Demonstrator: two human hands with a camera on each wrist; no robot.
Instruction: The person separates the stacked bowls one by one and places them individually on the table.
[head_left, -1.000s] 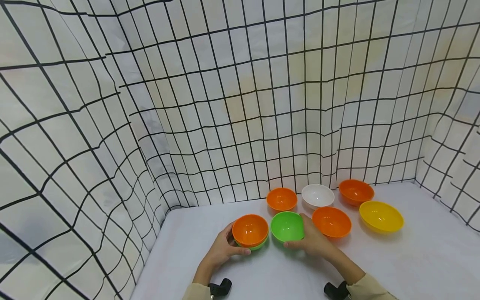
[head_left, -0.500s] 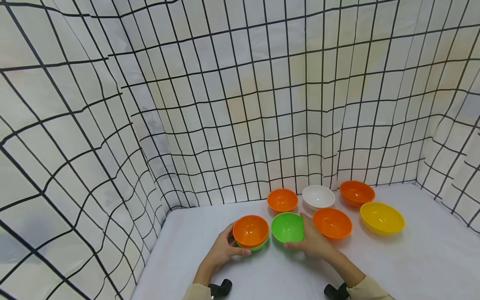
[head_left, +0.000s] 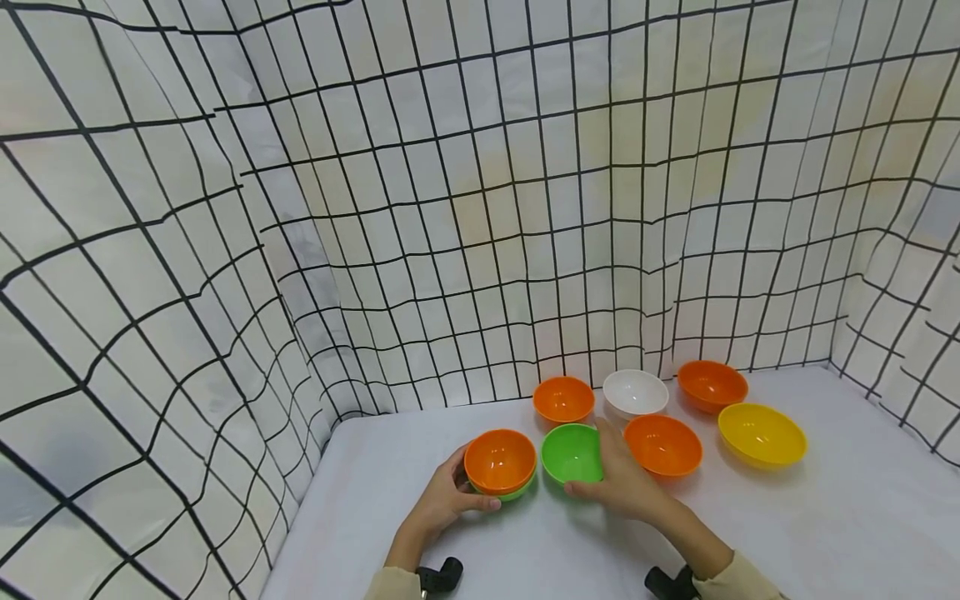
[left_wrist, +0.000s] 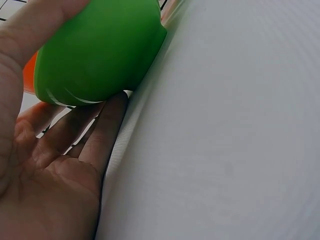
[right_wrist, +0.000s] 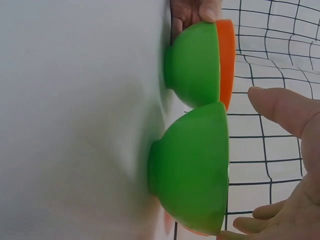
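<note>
An orange bowl [head_left: 501, 460] is nested in a green bowl [left_wrist: 102, 55], and the pair sits upright on the white table. My left hand [head_left: 444, 493] holds this stack from its left side, thumb at the front and fingers round the back. To its right stands a second green bowl [head_left: 570, 454], its rim right at the stack in the right wrist view. My right hand [head_left: 626, 477] is spread beside that bowl; its thumb [right_wrist: 280, 106] stands apart from the wall, while its fingertips are close to the far rim.
Behind are a small orange bowl [head_left: 563, 400], a white bowl [head_left: 635, 393] and another orange bowl [head_left: 712, 385]. A further orange bowl [head_left: 667, 446] lies just past my right hand, and a yellow bowl [head_left: 762, 435] farther right. Gridded white cloth [head_left: 480, 250] walls the table.
My right hand has shifted slightly left over the second green bowl. The left hand and the bowls have stayed in place.
</note>
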